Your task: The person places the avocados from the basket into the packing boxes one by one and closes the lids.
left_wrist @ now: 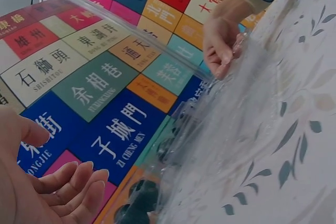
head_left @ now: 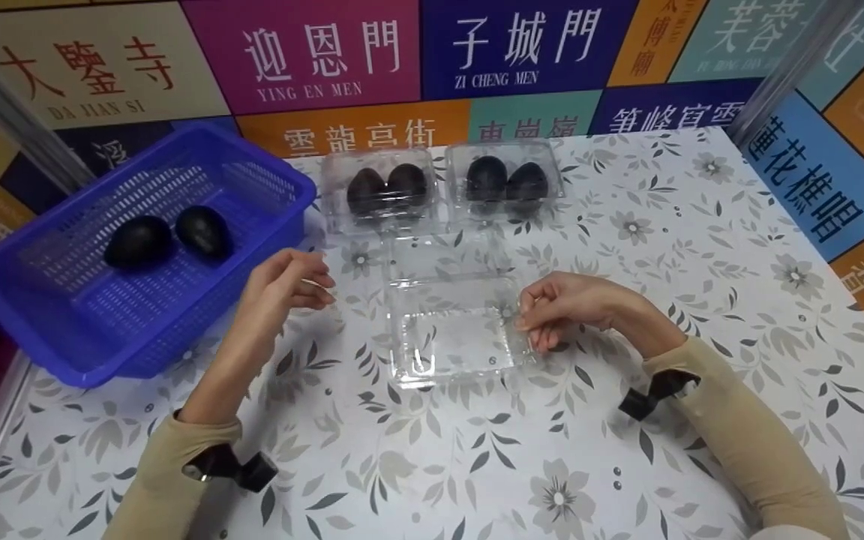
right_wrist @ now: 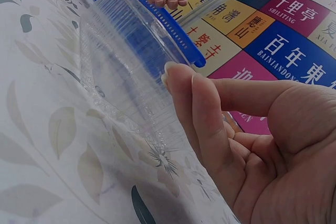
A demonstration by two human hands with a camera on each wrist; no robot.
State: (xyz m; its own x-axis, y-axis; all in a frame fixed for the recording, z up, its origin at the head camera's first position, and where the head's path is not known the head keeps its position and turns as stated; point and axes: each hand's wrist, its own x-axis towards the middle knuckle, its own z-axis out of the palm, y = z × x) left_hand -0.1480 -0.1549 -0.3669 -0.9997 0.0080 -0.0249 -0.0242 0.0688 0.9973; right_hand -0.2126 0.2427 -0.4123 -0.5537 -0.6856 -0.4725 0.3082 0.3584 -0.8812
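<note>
My right hand point(head_left: 571, 304) pinches the right edge of an open, clear plastic clamshell box point(head_left: 451, 337) between thumb and fingers. The box lies on the table with its lid point(head_left: 443, 255) folded back away from me, and nothing is inside. In the right wrist view, thumb and index fingertip meet at the rim. My left hand point(head_left: 278, 289) hovers between the blue basket point(head_left: 109, 322) and the box, fingers relaxed and holding nothing. Inside the basket lie two dark, smooth, egg-shaped objects, a left one point(head_left: 138, 242) and a right one point(head_left: 203, 231).
Behind the open box stand two closed clear boxes, a left one point(head_left: 334, 206) and a right one point(head_left: 458, 187), each with two dark egg-shaped objects inside. A flower-patterned cloth point(head_left: 552, 480) covers the table. Colourful printed panels point(head_left: 514, 45) rise along its back and sides.
</note>
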